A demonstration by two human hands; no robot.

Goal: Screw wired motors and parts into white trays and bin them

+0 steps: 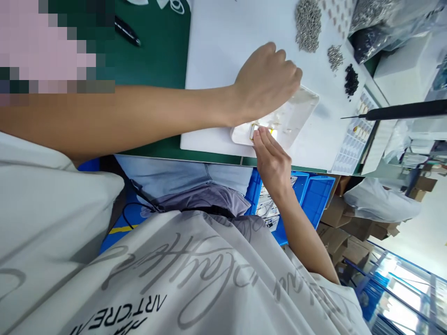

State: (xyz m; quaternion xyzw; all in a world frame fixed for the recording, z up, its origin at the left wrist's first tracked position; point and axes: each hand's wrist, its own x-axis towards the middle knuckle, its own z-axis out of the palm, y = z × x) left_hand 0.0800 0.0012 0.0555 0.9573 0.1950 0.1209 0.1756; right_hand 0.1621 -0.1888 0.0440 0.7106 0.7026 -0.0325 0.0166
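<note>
A shallow white plastic housing (293, 116) lies tilted near the front edge of the white work mat. My left hand (268, 83) is curled into a fist over its far side, knuckles up; the fingertips are hidden, so I cannot tell what they hold. From the front right, my right hand (274, 160) reaches in, its fingers together and touching a small flat piece with a yellow edge (252, 131) inside the housing. The fingers partly cover this piece.
Piles of silver screws (308, 25), smaller screws (335, 57) and black parts (351, 81) lie on the white mat (216, 42). A thin-tipped black screwdriver (405, 110) juts in from the right. Blue bins (316, 197) stand below the table. A black pen (127, 31) lies at left.
</note>
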